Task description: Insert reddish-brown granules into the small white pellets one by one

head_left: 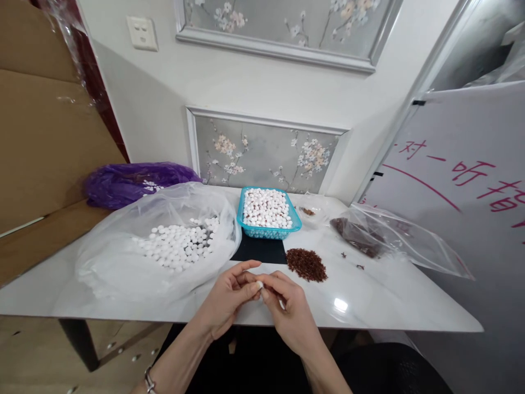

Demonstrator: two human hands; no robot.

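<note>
Near the table's front edge, my left hand (227,298) pinches a small white ball (260,285) between thumb and fingers. My right hand (289,303) meets it there, its thumb and forefinger closed against the ball's other side. Whatever else those right fingertips hold is hidden. Just beyond my right hand lies a pile of small reddish-brown pieces (307,265). Behind both hands, a blue plastic basket (268,233) is heaped with white balls, with brown bits showing among them. To the left, an open clear plastic bag (118,268) contains many loose white balls.
A purple bag (139,178) lies at the back left beside cardboard (45,120). On the right are a zip bag of brown pieces (365,238) and a small clear bag (314,208). A black mat (260,250) lies under the basket. A whiteboard (459,180) stands at right.
</note>
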